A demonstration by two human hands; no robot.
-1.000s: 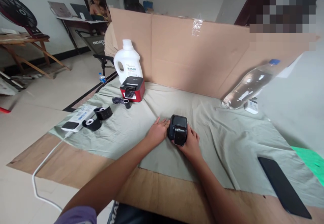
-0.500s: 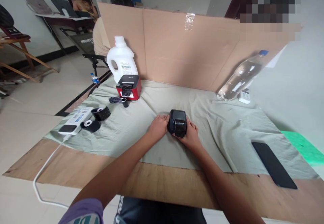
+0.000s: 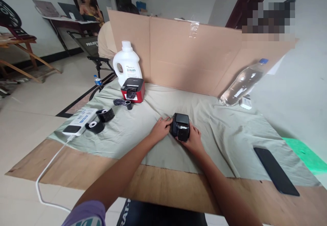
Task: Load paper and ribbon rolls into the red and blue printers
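Note:
A small black printer-like device [image 3: 180, 126] stands on the grey-green cloth [image 3: 224, 134] in the middle of the table. My left hand [image 3: 160, 129] rests against its left side, fingers curled toward it. On the other side my right hand [image 3: 193, 139] cups its front right corner, fingers wrapped round the body. A strip of dark tape or film hangs down the device's front face.
A red and black label printer [image 3: 133, 90] and a white jug [image 3: 127, 64] stand at the back left. Two black tape rolls [image 3: 100, 119] lie by a white power strip [image 3: 79, 120]. A clear bottle [image 3: 241, 82] leans against the cardboard wall [image 3: 194, 59]. A black phone [image 3: 276, 170] lies front right.
Both hands stay on the black device; only the camera view has shifted slightly.

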